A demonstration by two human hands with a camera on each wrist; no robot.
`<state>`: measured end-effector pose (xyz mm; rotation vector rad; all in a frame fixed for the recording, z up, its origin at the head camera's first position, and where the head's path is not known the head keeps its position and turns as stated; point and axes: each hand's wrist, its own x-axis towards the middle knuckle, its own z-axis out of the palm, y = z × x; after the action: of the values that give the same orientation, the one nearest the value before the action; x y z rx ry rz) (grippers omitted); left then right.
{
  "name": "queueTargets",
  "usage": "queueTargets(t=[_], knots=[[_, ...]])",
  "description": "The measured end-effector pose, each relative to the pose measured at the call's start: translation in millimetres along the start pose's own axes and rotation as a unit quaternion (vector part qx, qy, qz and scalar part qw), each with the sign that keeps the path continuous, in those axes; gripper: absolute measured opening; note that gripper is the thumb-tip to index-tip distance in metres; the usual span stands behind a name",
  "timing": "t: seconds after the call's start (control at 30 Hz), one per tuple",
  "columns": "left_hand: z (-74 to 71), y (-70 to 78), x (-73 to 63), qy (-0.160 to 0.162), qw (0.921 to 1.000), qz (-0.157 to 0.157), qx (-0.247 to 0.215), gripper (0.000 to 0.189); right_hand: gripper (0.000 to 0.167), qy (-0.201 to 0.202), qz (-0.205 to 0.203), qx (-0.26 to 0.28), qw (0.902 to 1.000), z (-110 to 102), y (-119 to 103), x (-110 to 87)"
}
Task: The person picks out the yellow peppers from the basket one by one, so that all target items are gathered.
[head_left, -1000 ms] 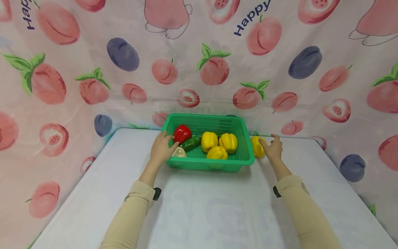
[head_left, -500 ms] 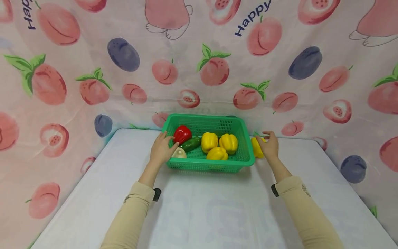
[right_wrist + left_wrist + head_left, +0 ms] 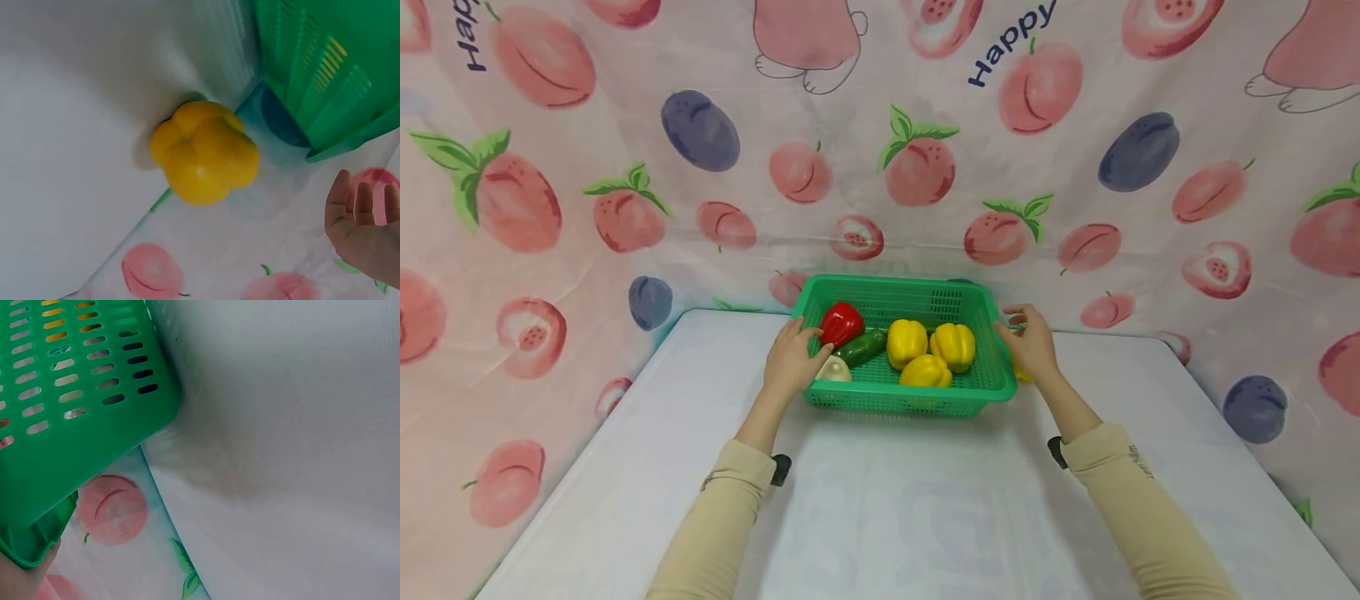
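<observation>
A green plastic basket (image 3: 910,390) stands on the white table, and my left hand (image 3: 790,360) grips its left rim. In the left wrist view a bit of that hand (image 3: 25,575) shows under the rim corner. My right hand (image 3: 1032,343) is at the basket's right rim, its fingers loosely bent and holding nothing. In the right wrist view those fingers (image 3: 337,206) are spread, just off the rim. Beneath the right hand, outside the basket, a yellow bell pepper (image 3: 203,153) lies on the table, mostly hidden in the head view.
In the basket lie a red bell pepper (image 3: 842,323), a green cucumber-like vegetable (image 3: 862,348), a pale rounded piece (image 3: 834,370) and three yellow bell peppers (image 3: 907,343). A fruit-print cloth (image 3: 880,125) hangs behind the table (image 3: 880,500).
My right hand has moved left from beside the loose yellow bell pepper to the basket's right rim, covering most of that pepper. The left hand has stayed on the left rim.
</observation>
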<state>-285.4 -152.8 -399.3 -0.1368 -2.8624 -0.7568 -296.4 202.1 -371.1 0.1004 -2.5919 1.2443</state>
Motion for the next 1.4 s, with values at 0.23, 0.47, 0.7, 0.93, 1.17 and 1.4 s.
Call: queueTargets(t=[0.23,0.47,0.7,0.93,1.17,1.4], knots=[[-0.2,-0.2,-0.4,-0.002,1.0000,0.001,0.002,0.047,0.041,-0.051,-0.040,-0.003,0.9979,4.2,-9.5,-2.0],[-0.3,-0.5,-0.3,0.000,1.0000,0.002,0.001,0.047,0.043,-0.113,-0.065,-0.020,0.9913,10.4,-11.9,-3.1],[-1.5,0.8,-0.7,0.001,1.0000,0.000,0.003,0.046,0.049,-0.183,-0.103,-0.005,0.9778,17.6,-12.1,-4.1],[-2.0,1.7,-1.6,0.003,1.0000,-0.001,0.003,0.046,0.048,-0.231,-0.147,0.028,0.9613,24.9,-14.3,-5.7],[-3.8,4.2,-3.4,0.003,1.0000,-0.003,0.001,0.046,0.053,-0.278,-0.146,0.021,0.9493,30.1,-16.9,-3.6],[-1.5,1.3,-0.9,0.001,1.0000,-0.002,0.001,0.047,0.060,-0.307,-0.142,-0.012,0.9410,40.6,-14.2,-0.8]])
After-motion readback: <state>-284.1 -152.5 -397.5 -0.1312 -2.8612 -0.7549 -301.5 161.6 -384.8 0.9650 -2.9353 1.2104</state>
